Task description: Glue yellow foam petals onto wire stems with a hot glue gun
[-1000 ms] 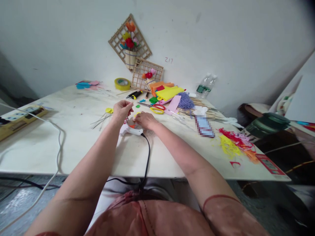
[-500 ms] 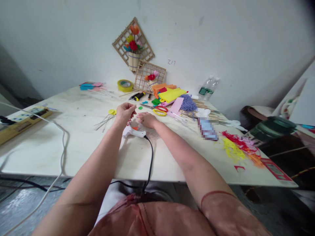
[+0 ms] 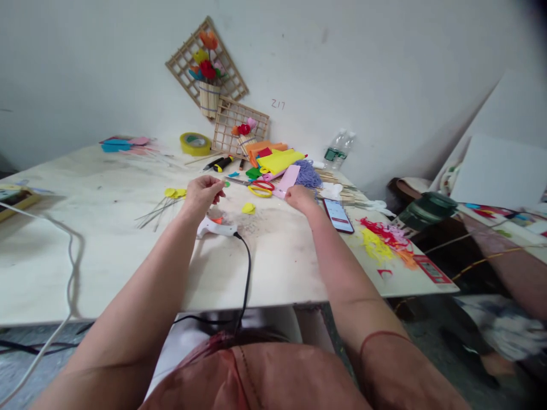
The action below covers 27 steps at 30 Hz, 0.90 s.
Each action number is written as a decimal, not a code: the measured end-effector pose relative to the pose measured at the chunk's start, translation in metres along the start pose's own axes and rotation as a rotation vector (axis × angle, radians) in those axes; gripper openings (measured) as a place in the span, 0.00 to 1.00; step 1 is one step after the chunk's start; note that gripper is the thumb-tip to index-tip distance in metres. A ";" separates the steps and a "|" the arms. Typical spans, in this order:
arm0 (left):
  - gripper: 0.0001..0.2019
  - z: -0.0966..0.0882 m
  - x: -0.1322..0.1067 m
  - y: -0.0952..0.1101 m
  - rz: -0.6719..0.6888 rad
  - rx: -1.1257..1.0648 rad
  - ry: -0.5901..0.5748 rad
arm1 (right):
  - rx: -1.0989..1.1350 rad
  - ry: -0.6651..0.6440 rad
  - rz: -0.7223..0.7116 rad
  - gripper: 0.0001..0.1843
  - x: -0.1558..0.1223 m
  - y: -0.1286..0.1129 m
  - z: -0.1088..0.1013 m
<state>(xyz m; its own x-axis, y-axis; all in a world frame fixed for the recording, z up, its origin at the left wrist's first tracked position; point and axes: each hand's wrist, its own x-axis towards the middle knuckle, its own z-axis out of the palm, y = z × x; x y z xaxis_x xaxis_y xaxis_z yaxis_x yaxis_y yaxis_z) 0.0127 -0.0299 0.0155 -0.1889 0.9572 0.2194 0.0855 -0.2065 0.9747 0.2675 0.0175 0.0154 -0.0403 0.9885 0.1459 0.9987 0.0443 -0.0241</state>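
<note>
My left hand [image 3: 203, 192] is raised a little above the table [image 3: 128, 267], its fingers pinched on a small red piece. Just below it lies a white glue gun [image 3: 216, 228] with a black cord [image 3: 247, 267] running off the front edge. My right hand [image 3: 299, 198] is further right, fingers curled down next to a pink foam strip [image 3: 289, 178]; what they hold, if anything, is hidden. A yellow foam piece [image 3: 248, 208] lies between the hands. A phone [image 3: 338, 215] lies right of my right hand.
Scissors [image 3: 261, 188], coloured foam sheets [image 3: 278, 160], purple yarn [image 3: 307, 173], a tape roll [image 3: 195, 143], wire stems [image 3: 158, 208] and lattice frames with flowers [image 3: 239, 128] crowd the back. Scraps [image 3: 382, 236] lie right. A power strip [image 3: 15, 197] and white cable [image 3: 70, 256] are left.
My right hand has left the glue gun and moved right, toward the pink strip. A yellow piece now lies uncovered between the hands. The view has swung to the right.
</note>
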 end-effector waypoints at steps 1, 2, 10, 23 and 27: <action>0.07 0.001 0.000 0.000 0.003 0.004 -0.007 | -0.029 -0.062 0.024 0.12 -0.001 0.004 0.001; 0.07 0.001 0.000 -0.001 0.004 0.011 -0.019 | -0.051 -0.119 0.036 0.12 -0.001 0.006 0.004; 0.08 0.014 -0.003 -0.007 -0.027 0.082 -0.130 | -0.129 -0.208 -0.003 0.19 -0.001 0.003 0.023; 0.08 0.013 -0.004 -0.006 -0.011 0.095 -0.165 | -0.090 -0.190 0.011 0.18 -0.010 0.012 0.010; 0.08 0.013 -0.006 -0.002 0.007 0.093 -0.159 | -0.035 -0.173 -0.046 0.15 -0.010 0.016 0.010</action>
<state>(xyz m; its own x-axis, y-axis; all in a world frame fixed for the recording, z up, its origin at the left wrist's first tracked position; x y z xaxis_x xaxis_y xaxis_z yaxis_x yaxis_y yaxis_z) 0.0268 -0.0327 0.0115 -0.0318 0.9774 0.2091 0.1773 -0.2004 0.9635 0.2835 0.0097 0.0032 -0.0880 0.9958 -0.0264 0.9960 0.0883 0.0134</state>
